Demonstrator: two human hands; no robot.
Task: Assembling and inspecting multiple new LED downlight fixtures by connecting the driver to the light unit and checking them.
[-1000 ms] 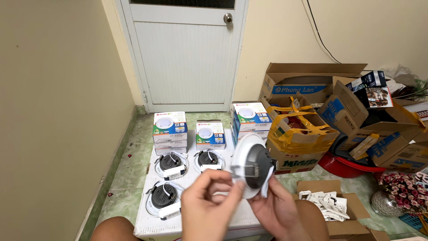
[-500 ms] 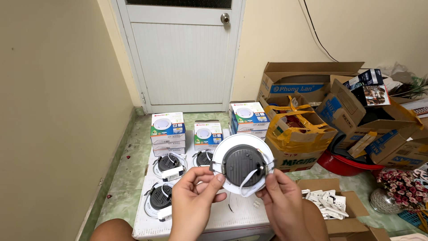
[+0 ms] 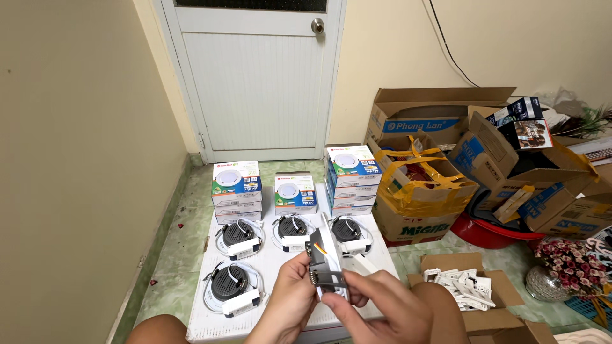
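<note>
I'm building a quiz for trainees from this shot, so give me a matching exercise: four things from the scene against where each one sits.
Things:
1. downlight
2. red basin
3. flower bunch
4. door

Places:
A. far right, on the floor
B. held edge-on between left hand and right hand
C. straight ahead, closed
D. under the cardboard boxes

Pairs: 1-B, 2-D, 3-A, 4-C

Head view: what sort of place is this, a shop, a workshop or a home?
Probably a room in a home used for storage or small assembly work. A white door and tiled floor, open cardboard boxes heaped at the right, and stacked light-fixture boxes behind round downlights on a low white board.
</note>
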